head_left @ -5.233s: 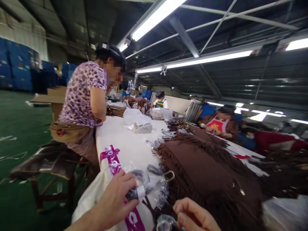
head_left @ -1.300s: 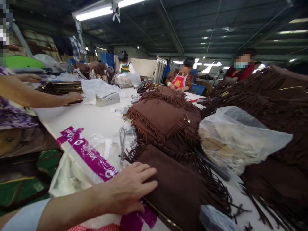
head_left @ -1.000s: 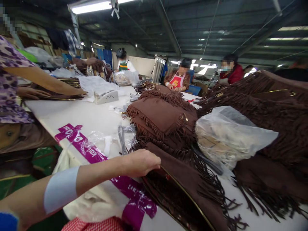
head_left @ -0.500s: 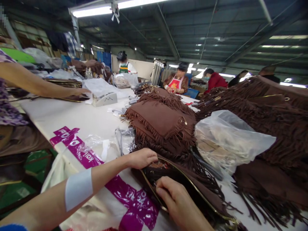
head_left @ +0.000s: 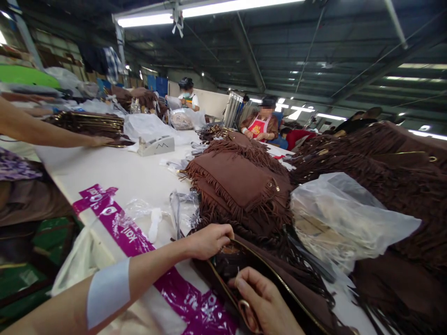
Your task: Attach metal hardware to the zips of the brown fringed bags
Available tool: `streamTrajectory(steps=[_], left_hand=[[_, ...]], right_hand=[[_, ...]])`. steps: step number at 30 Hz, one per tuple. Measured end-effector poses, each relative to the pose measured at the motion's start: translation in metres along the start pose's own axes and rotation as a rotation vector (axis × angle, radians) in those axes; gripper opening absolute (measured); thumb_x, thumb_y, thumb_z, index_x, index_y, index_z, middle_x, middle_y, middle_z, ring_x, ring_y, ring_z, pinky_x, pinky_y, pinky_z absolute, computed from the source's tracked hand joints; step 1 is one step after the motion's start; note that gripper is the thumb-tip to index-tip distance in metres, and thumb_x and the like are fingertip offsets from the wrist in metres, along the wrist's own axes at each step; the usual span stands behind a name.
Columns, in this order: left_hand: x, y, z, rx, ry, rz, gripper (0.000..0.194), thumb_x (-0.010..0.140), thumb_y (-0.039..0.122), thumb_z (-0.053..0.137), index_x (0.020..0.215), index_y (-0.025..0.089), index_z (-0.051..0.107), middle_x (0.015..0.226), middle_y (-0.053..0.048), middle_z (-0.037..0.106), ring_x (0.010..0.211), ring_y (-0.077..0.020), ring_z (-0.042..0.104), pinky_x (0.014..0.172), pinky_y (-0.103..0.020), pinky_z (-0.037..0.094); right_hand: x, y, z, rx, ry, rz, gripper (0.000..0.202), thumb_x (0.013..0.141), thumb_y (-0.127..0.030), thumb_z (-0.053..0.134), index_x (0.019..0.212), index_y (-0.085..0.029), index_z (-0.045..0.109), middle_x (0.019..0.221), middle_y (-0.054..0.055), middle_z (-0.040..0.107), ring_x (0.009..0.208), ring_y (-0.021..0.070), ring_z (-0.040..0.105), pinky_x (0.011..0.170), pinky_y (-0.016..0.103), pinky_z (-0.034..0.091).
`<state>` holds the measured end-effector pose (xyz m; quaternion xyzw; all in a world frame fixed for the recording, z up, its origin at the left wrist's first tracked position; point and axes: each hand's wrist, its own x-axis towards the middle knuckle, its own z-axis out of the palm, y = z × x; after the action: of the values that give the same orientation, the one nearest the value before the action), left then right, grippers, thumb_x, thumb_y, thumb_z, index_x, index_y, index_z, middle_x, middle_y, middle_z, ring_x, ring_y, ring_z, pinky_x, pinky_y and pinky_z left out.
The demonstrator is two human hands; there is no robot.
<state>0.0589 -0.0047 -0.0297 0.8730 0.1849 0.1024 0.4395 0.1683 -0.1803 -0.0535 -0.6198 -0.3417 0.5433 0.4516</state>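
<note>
I have my left hand (head_left: 208, 240) pinched on the near rim of the dark brown fringed suede bag (head_left: 279, 279), holding its mouth open on the white table (head_left: 115, 174), so my right hand (head_left: 260, 302), fingers curled, can reach inside.

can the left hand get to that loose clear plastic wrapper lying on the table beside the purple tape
Probably yes. The left hand grips the near edge of the open brown bag, and the clear wrapper lies just to its left on the white table with nothing between them; it would have to let go first.
</note>
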Motion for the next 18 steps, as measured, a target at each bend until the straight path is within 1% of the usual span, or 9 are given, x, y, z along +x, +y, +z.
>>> streamTrajectory(steps=[2, 4, 8, 11, 13, 14, 15, 17, 18], left_hand=[[0.003, -0.003, -0.001, -0.010, 0.004, -0.018, 0.011, 0.083, 0.010, 0.046, 0.081, 0.018, 0.053, 0.078, 0.004, 0.054, 0.078, -0.0132, 0.050, 0.074, -0.022, 0.041], [0.005, -0.005, -0.001, -0.019, 0.009, -0.031, 0.011, 0.082, 0.010, 0.045, 0.081, 0.018, 0.053, 0.078, 0.004, 0.054, 0.079, -0.0134, 0.050, 0.074, -0.022, 0.041], [0.007, -0.008, 0.001, -0.027, 0.017, -0.033, 0.009, 0.082, 0.013, 0.046, 0.081, 0.018, 0.054, 0.079, 0.003, 0.056, 0.079, -0.0142, 0.052, 0.075, -0.024, 0.043], [0.004, -0.006, 0.003, -0.023, 0.047, -0.010, 0.010, 0.083, 0.014, 0.046, 0.081, 0.018, 0.055, 0.081, 0.002, 0.059, 0.082, -0.0149, 0.053, 0.079, -0.025, 0.045], [-0.001, -0.001, 0.001, -0.025, 0.067, 0.017, 0.014, 0.083, 0.012, 0.046, 0.088, 0.018, 0.057, 0.085, 0.001, 0.061, 0.085, -0.0150, 0.055, 0.084, -0.026, 0.046], [-0.005, 0.002, -0.001, -0.028, 0.077, 0.050, 0.019, 0.082, 0.011, 0.046, 0.094, 0.018, 0.059, 0.091, 0.000, 0.062, 0.089, -0.0152, 0.057, 0.089, -0.027, 0.046], [-0.010, 0.006, -0.004, -0.023, 0.079, 0.110, 0.026, 0.082, 0.008, 0.047, 0.101, 0.018, 0.060, 0.101, -0.002, 0.063, 0.098, -0.0156, 0.057, 0.094, -0.028, 0.045], [-0.022, 0.013, -0.012, 0.017, 0.028, 0.300, 0.036, 0.081, 0.005, 0.049, 0.111, 0.020, 0.062, 0.124, -0.007, 0.057, 0.118, -0.0175, 0.052, 0.106, -0.031, 0.039], [-0.028, 0.016, -0.015, 0.052, -0.018, 0.401, 0.036, 0.080, 0.005, 0.051, 0.111, 0.020, 0.063, 0.133, -0.008, 0.052, 0.125, -0.0191, 0.049, 0.110, -0.033, 0.037]], right_hand=[[-0.001, 0.001, 0.004, -0.024, 0.044, -0.061, 0.062, 0.071, -0.081, 0.062, 0.078, -0.021, 0.048, 0.048, -0.012, 0.036, 0.038, 0.0043, 0.029, 0.037, 0.016, 0.022], [-0.001, 0.000, 0.008, -0.032, 0.058, -0.096, 0.062, 0.072, -0.082, 0.061, 0.078, -0.021, 0.047, 0.050, -0.012, 0.035, 0.039, 0.0042, 0.031, 0.037, 0.015, 0.023], [0.000, -0.006, 0.011, 0.062, -0.014, -0.063, 0.064, 0.065, -0.081, 0.067, 0.074, -0.022, 0.046, 0.047, -0.012, 0.033, 0.037, 0.0036, 0.027, 0.037, 0.015, 0.019], [0.003, -0.008, 0.009, 0.129, -0.045, -0.064, 0.064, 0.063, -0.079, 0.071, 0.076, -0.021, 0.049, 0.042, -0.014, 0.031, 0.035, 0.0030, 0.022, 0.037, 0.016, 0.015], [0.004, -0.007, 0.008, 0.127, -0.052, -0.059, 0.064, 0.063, -0.078, 0.072, 0.077, -0.020, 0.050, 0.040, -0.014, 0.031, 0.035, 0.0031, 0.021, 0.037, 0.016, 0.014], [0.004, -0.006, 0.007, 0.124, -0.053, -0.053, 0.064, 0.063, -0.079, 0.071, 0.077, -0.020, 0.051, 0.040, -0.014, 0.032, 0.035, 0.0033, 0.021, 0.037, 0.016, 0.014], [0.005, -0.005, 0.006, 0.121, -0.053, -0.047, 0.064, 0.064, -0.078, 0.071, 0.078, -0.020, 0.051, 0.040, -0.014, 0.032, 0.034, 0.0034, 0.021, 0.037, 0.016, 0.014], [0.005, -0.004, 0.006, 0.125, -0.043, -0.040, 0.063, 0.064, -0.078, 0.071, 0.079, -0.020, 0.052, 0.041, -0.014, 0.034, 0.034, 0.0035, 0.022, 0.037, 0.016, 0.015], [0.005, -0.004, 0.006, 0.132, -0.031, -0.037, 0.064, 0.063, -0.078, 0.071, 0.078, -0.020, 0.051, 0.041, -0.014, 0.034, 0.034, 0.0033, 0.022, 0.037, 0.015, 0.015]])
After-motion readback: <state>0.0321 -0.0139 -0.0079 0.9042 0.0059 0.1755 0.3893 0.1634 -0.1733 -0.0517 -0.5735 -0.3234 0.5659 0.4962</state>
